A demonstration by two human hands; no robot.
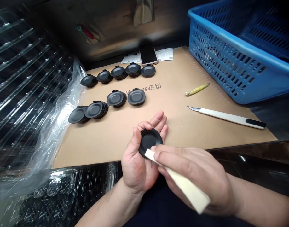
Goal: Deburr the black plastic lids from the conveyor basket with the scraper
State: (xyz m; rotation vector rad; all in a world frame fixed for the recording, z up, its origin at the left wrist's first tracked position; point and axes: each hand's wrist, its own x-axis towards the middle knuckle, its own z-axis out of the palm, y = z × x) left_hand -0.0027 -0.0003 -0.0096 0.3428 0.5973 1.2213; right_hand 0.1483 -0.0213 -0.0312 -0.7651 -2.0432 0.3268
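In my left hand (141, 167) lies a small black oval plastic cap (150, 140), its shallow face turned up. The thumb and curled fingers hold it by the edge. My right hand (196, 173) grips a long cream-white strip (188, 190) that looks like foam or an eraser block. One end of the strip touches the cap's near rim. Beyond my hands, similar black caps stand in short stacks on the cardboard: a near row with a stack (136, 96) at its right end, and a far row ending in a cap (148, 71).
A white-handled craft knife (229, 117) lies at right, blade pointing left, below a yellow pencil-like tool (197, 90). Behind them sits a blue basket (229, 53). A phone (148, 55) rests on printed paper at the back. Clear plastic trays (19, 78) fill the left side.
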